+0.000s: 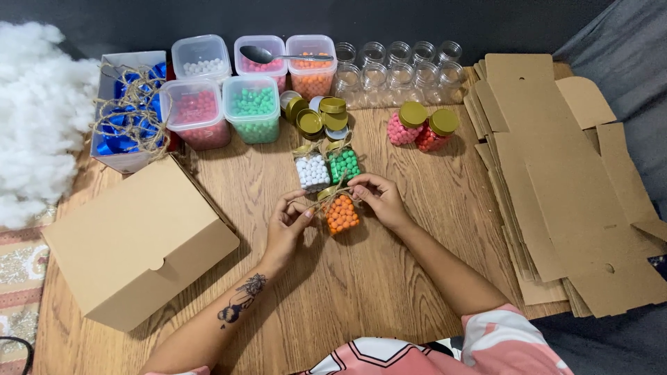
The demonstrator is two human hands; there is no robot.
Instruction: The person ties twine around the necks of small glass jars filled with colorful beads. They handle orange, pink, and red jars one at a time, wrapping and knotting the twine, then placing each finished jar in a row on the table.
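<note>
A small jar of orange beads lies on the wooden table, with jute twine around its gold lid. My left hand pinches the twine at the jar's left. My right hand pinches the twine at the jar's upper right. Just behind stand a jar of white beads and a jar of green beads, both tied with twine bows.
A closed cardboard box sits left. Flat cardboard blanks are stacked right. Behind are tubs of beads, a spoon, empty glass jars, loose gold lids, pink and red filled jars, a ribbon box, white stuffing.
</note>
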